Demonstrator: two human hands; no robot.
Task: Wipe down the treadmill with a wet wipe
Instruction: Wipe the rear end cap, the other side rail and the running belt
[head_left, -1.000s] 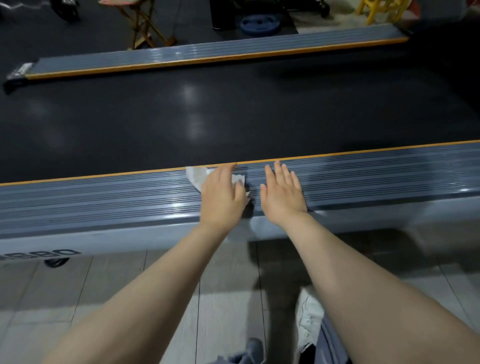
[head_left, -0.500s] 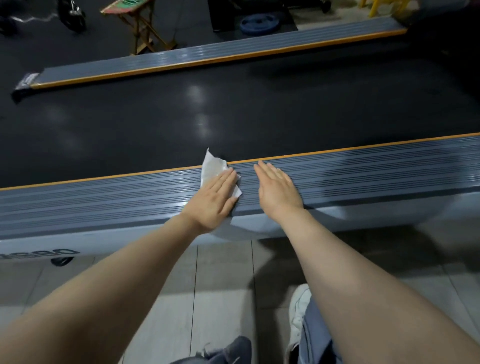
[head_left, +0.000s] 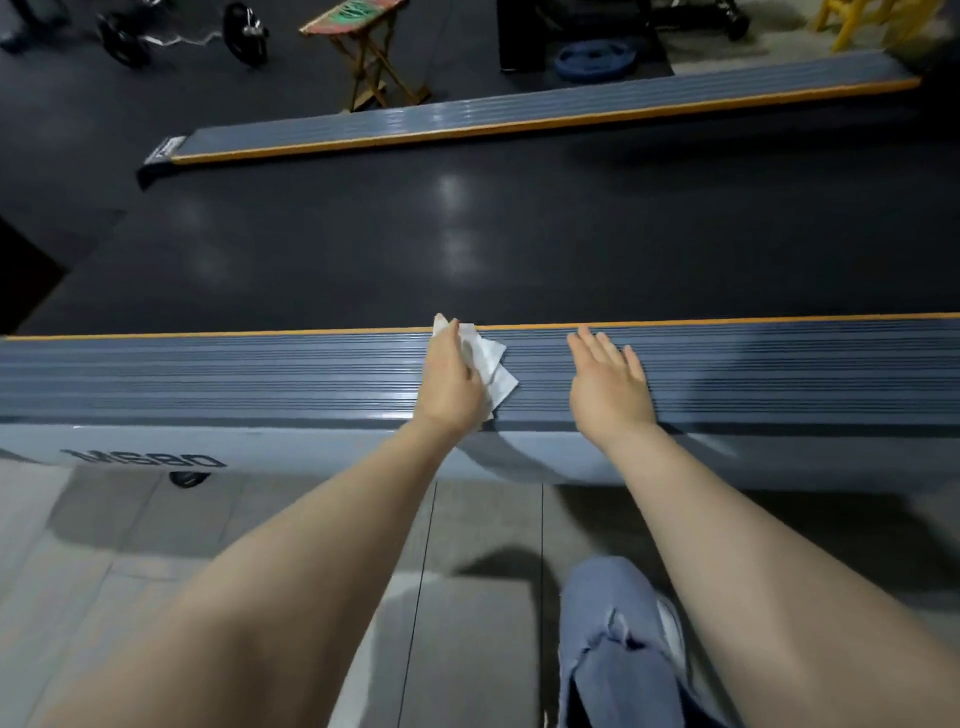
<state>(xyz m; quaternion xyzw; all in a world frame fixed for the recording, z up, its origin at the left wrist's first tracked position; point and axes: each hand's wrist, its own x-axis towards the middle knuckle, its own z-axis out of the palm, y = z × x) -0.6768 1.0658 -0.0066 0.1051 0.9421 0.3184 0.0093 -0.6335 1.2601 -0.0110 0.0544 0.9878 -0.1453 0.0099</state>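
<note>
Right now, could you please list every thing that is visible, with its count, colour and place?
white wet wipe: one, white, on near rail under left hand
ribbed side rail: two, grey with orange edge, either side of belt
treadmill belt: one, black, middle
folding wooden stool: one, brown, far floor
weight plate: one, blue, far floor
barbell plates: black, top left
yellow stool: one, top right
left hand: presses wipe
right hand: flat on rail

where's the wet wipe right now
In the head view the white wet wipe lies on the grey ribbed near side rail of the treadmill, pressed under the left hand, left of the right hand.
</note>
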